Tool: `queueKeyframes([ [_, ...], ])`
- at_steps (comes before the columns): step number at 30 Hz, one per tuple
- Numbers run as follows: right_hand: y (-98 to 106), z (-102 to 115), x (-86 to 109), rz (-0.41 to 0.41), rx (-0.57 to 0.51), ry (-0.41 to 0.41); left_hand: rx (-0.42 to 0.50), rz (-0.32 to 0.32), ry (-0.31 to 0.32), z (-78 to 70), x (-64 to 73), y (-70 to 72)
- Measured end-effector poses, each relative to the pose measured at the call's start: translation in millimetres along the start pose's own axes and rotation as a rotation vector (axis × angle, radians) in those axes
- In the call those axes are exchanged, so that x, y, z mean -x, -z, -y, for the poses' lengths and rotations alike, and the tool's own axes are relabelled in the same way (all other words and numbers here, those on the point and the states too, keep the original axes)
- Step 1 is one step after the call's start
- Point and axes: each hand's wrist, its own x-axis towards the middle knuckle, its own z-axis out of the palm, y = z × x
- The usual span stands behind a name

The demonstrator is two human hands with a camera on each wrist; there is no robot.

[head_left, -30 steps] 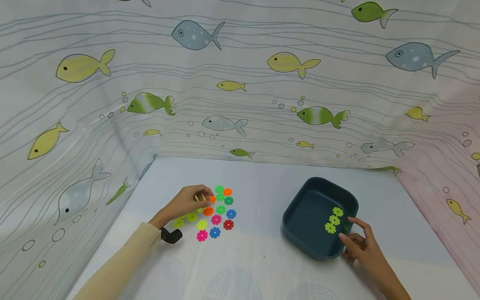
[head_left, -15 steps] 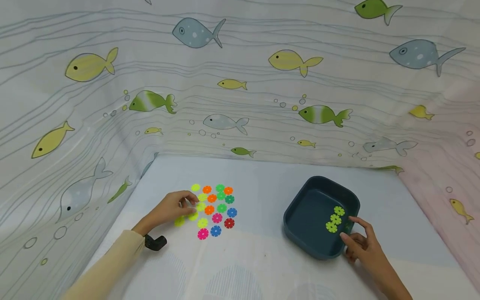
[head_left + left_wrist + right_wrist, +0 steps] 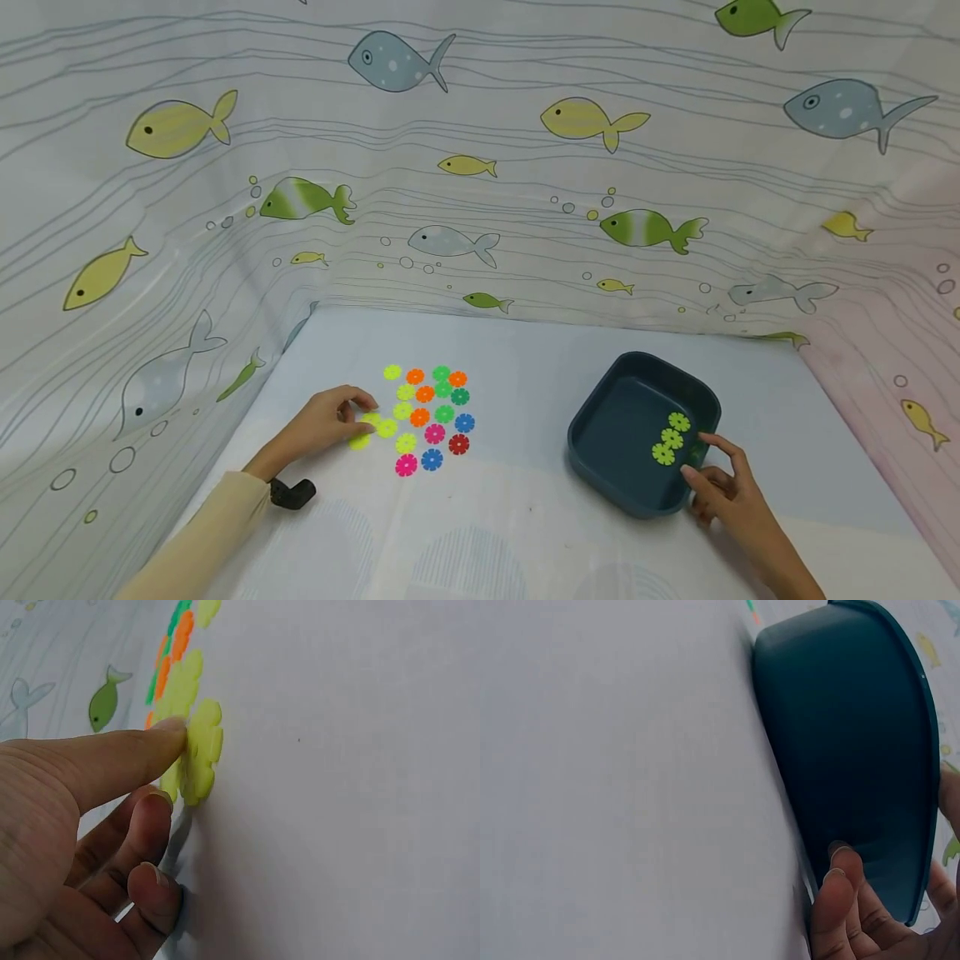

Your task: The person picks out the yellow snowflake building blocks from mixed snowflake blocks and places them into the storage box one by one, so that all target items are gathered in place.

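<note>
Flat, notched plastic discs in bright colours lie on the white table. My left hand (image 3: 330, 419) is low at the left edge of this group, thumb and index tips apart right at a yellow disc (image 3: 371, 420). In the left wrist view the thumb tip overlaps the edge of a yellow disc (image 3: 201, 750), while the other fingers curl loosely below. My right hand (image 3: 723, 492) grips the right side of a dark teal plastic box (image 3: 581, 467), index finger at the rim. Several yellow-green discs (image 3: 672, 439) lie in a line inside the box.
Orange (image 3: 419, 417), green (image 3: 445, 414), blue (image 3: 432, 460), pink (image 3: 406, 465) and red discs (image 3: 459, 444) lie flat and close together. A black band with a small block (image 3: 292, 494) is on the left wrist. Fish-printed curtains (image 3: 480, 250) surround the table on three sides.
My left hand has drawn back leftward from the orange discs to the yellow ones at the group's left edge, uncovering discs behind it. My right hand and the box have stayed put.
</note>
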Motion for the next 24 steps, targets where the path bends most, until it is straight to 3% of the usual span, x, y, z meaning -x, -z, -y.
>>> queueKeyframes([
  [17,-1.0,-3.0,-1.2,-0.011,-0.003,-0.005,-0.033,0.006,0.05,2.1,3.3,1.8],
  [24,-0.8,-2.2,-1.3,-0.01,-0.01,-0.014,-0.057,-0.005,-0.01,1.7,0.4,1.2],
])
